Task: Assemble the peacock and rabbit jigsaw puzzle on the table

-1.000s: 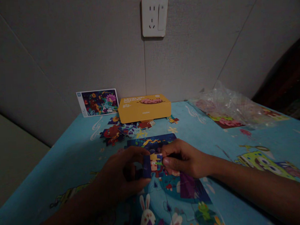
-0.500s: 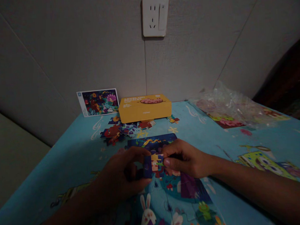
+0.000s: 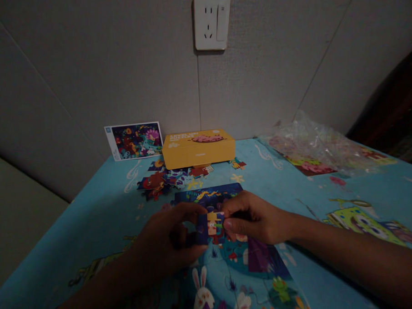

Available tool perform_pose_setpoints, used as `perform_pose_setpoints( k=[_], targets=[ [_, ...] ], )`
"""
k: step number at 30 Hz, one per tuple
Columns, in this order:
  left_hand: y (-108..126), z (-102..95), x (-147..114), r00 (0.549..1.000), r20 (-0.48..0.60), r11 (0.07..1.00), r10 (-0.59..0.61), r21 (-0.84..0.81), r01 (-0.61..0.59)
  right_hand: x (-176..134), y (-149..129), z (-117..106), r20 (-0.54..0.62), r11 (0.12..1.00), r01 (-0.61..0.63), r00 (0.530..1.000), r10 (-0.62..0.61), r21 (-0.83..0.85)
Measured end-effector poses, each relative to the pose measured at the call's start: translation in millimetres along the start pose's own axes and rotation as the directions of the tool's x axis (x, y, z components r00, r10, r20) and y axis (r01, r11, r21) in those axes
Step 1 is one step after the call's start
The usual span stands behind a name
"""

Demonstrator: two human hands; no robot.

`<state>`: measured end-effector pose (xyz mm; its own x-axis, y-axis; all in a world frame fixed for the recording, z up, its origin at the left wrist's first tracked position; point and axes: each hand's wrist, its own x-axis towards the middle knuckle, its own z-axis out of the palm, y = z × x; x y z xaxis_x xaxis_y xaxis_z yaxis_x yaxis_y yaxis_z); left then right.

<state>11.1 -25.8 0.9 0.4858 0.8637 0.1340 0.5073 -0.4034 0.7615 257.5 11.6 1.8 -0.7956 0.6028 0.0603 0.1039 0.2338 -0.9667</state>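
Between my two hands is a puzzle piece (image 3: 212, 226) with a pale figure, yellow on top and a dark blue left side. My left hand (image 3: 173, 235) grips its left side between thumb and fingers. From the right, the thumb and fingertips of my right hand (image 3: 253, 218) pinch its other edge. Beneath both hands lies a joined jigsaw puzzle (image 3: 245, 262) showing rabbits, a frog and blue ground. My hands cover part of its upper half.
Loose puzzle pieces (image 3: 159, 181) lie heaped before a yellow box (image 3: 199, 152). A picture card (image 3: 137, 141) leans at the back left. Crumpled clear plastic (image 3: 321, 142) lies back right on the blue tablecloth (image 3: 102, 213). Behind, a wall carries a socket (image 3: 212, 22).
Both hands stay in nearly the same place, still holding the piece. The whole view has shifted very slightly.
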Motion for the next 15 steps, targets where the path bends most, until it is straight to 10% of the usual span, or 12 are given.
perform_pose_setpoints(
  k=[15],
  targets=[
    [8, -0.8, 2, 0.999, -0.015, 0.999, -0.037, -0.006, 0.036, 1, -2, 5, -0.028, 0.996, -0.068, 0.997, 0.070, 0.055]
  ],
)
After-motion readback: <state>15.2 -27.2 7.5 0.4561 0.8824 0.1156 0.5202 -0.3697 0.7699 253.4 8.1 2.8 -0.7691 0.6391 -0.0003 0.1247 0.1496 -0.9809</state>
